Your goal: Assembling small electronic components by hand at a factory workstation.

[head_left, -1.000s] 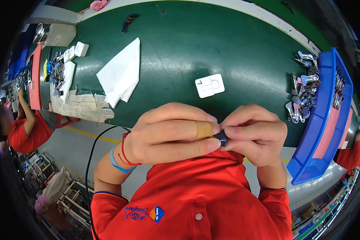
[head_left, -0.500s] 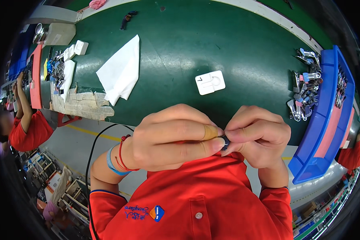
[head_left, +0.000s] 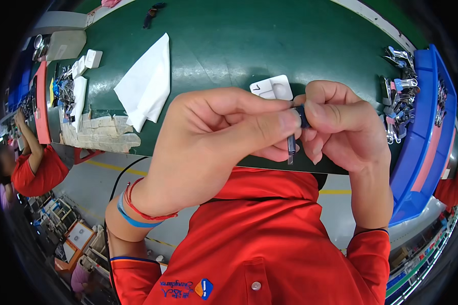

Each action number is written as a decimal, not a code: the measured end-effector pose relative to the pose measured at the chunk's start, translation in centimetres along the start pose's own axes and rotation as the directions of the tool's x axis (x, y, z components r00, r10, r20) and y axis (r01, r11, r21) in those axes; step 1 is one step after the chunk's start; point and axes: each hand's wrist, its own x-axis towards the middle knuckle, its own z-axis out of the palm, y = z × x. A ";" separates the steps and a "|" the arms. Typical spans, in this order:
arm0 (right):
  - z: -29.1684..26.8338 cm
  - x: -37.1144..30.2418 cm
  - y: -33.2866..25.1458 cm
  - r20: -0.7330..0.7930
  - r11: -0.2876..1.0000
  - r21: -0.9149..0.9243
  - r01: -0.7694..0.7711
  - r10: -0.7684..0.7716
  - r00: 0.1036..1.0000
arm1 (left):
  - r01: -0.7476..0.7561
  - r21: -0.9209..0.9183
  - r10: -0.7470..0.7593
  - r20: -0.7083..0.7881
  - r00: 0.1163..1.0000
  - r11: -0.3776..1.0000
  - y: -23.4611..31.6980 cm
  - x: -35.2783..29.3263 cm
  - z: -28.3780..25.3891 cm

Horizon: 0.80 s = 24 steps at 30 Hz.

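Both my hands are raised over the bench's near edge and meet around a small dark part (head_left: 303,117), blue-black, with a narrow dark strip ending in a shiny tip below the fingers. My left hand (head_left: 213,129) pinches it between thumb and fingers. On its other side, the thumb and fingertips of my right hand (head_left: 343,122) close on the same part. Much of it is hidden by the fingers, so its exact kind does not show. Just beyond the fingertips lies a small white plastic holder (head_left: 285,82) with a rounded recess, partly covered by my hands.
A white cloth (head_left: 146,86) lies left on the green bench (head_left: 213,46). Metal clips (head_left: 399,96) are heaped beside a blue bin (head_left: 427,122) at right. More clips (head_left: 64,89) and white blocks (head_left: 92,58) sit far left. A dark scrap (head_left: 150,15) lies at the back.
Both hands have moved up and away from my body, carrying the dark part over the bench edge. My left hand has turned, and the narrow strip now shows below the fingers.
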 end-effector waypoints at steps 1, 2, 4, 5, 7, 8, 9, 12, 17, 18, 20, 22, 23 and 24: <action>0.2 0.2 0.1 -0.032 1.000 0.010 -0.021 0.021 0.999 | 0.033 -0.041 -0.034 -0.009 0.999 0.999 0.3 -0.1 -0.1; 0.3 0.3 0.1 -0.063 0.999 0.019 -0.042 0.043 0.997 | 0.065 -0.083 -0.067 -0.016 0.998 0.994 0.5 -0.1 -0.2; 0.4 0.3 0.2 -0.061 0.997 0.063 -0.053 0.057 0.997 | 0.080 -0.086 -0.082 -0.014 0.997 0.993 0.5 -0.1 -0.3; 0.4 0.3 0.2 -0.062 0.993 0.101 -0.064 0.070 0.996 | 0.093 -0.093 -0.095 -0.008 0.995 0.991 0.5 -0.1 -0.4; 0.6 0.2 0.3 -0.061 0.987 0.138 -0.080 0.089 0.994 | 0.105 -0.103 -0.106 -0.006 0.994 0.989 0.4 -0.2 -0.3; 0.8 0.2 0.4 -0.065 0.988 0.139 -0.075 0.084 0.994 | 0.083 -0.105 -0.084 -0.005 0.996 0.991 0.3 -0.2 -0.3; 0.9 0.2 0.4 -0.070 0.988 0.138 -0.069 0.080 0.994 | 0.060 -0.108 -0.061 -0.004 0.998 0.992 0.1 -0.3 -0.3; 1.0 0.2 0.7 -0.075 0.994 0.098 -0.037 0.044 0.996 | 0.025 -0.104 -0.027 -0.017 0.999 0.994 -0.2 -0.5 0.0; -0.3 0.3 0.9 -0.002 0.999 0.040 0.001 -0.001 1.000 | 0.004 -0.108 -0.009 -0.051 0.999 0.994 -0.7 -0.2 0.5; -0.6 0.4 0.9 0.032 0.999 0.050 -0.007 0.005 0.999 | 0.005 -0.116 -0.011 -0.053 0.999 0.993 -0.7 -0.1 0.5; -0.8 0.6 0.9 0.040 0.997 0.073 -0.025 0.023 0.999 | 0.032 -0.135 -0.039 -0.053 0.998 0.990 -0.7 0.1 0.4; -1.0 0.7 0.9 0.058 0.992 0.113 -0.058 0.052 0.997 | 0.081 -0.171 -0.090 -0.048 0.995 0.982 -0.6 0.2 0.4; -1.1 0.7 0.9 0.058 0.992 0.113 -0.057 0.051 0.997 | 0.081 -0.170 -0.090 -0.047 0.995 0.982 -0.5 0.2 0.4; -1.1 0.6 0.9 0.067 0.991 0.119 -0.058 0.050 0.996 | 0.094 -0.180 -0.103 -0.039 0.994 0.979 -0.5 0.2 0.4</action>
